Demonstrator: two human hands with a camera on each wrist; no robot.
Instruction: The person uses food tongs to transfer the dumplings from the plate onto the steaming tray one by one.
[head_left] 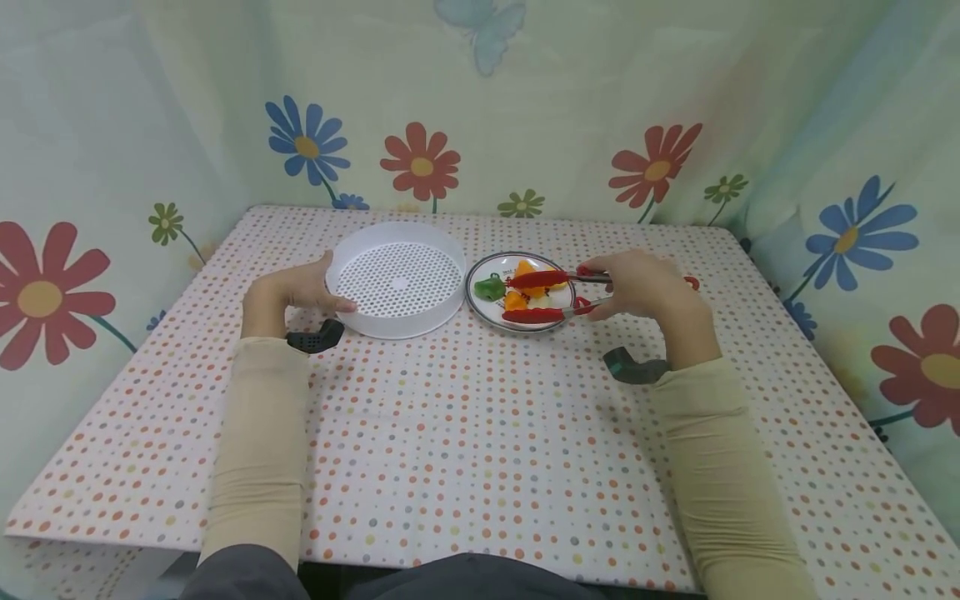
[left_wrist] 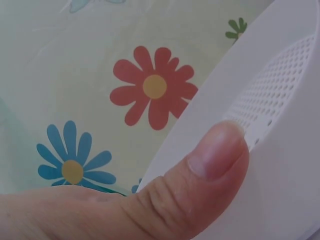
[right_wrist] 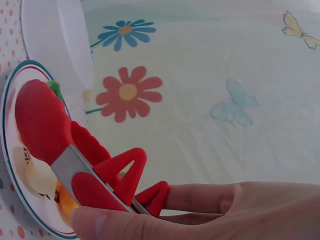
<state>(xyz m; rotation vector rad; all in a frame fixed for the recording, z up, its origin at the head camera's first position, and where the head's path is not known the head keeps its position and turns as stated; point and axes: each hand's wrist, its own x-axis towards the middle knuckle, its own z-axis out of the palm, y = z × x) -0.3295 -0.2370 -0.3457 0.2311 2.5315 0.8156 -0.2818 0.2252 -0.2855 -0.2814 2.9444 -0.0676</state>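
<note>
My left hand (head_left: 300,287) holds the side of a round white sieve (head_left: 397,330) with a perforated floor. The thumb (left_wrist: 220,155) lies along its wall near the rim; the other fingers are mostly hidden. In my right hand (head_left: 645,287) is a pair of red-tipped tongs (head_left: 536,315) with metal arms, gripped between thumb and fingers. Their two tips are spread apart over a plate (head_left: 487,312) with a dark-edged rim. On this plate lie a small green pepper (head_left: 490,288) and several orange-yellow pieces (head_left: 516,301), partly covered by the tongs. Whether the tips touch any piece, I cannot tell.
The plate stands close to the right side of the sieve. Both rest on a table (head_left: 465,433) with a dotted cloth. A flowered curtain (head_left: 570,108) hangs behind and at both sides. A red loop (head_left: 692,283) shows behind the right hand.
</note>
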